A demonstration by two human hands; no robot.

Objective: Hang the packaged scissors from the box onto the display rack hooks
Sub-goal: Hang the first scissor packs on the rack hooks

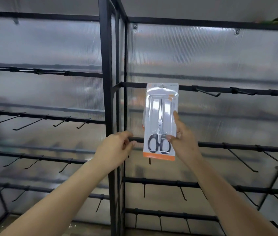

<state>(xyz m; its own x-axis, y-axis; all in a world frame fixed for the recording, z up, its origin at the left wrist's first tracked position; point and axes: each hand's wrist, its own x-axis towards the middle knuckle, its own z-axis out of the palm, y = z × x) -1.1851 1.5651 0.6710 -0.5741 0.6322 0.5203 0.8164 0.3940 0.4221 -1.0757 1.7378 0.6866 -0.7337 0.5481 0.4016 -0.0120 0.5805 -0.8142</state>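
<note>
Scissors pack (160,121) hangs on rack (220,90) bar, betw hands; hooks (208,92) right.

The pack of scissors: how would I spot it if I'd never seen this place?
Find the black rack and its right-hand section. On the middle rail there hangs the packaged scissors, touched by the right hand. It is the only item there; neighbouring hooks are bare.

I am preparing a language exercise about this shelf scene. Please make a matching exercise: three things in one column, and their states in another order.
Things:
1. packaged scissors
2. left hand
3. right hand

States:
A. holds nothing, fingers loosely curled
B. grips the package's right edge
C. upright, its top at a rack bar

Pairs: 1-C, 2-A, 3-B
</note>
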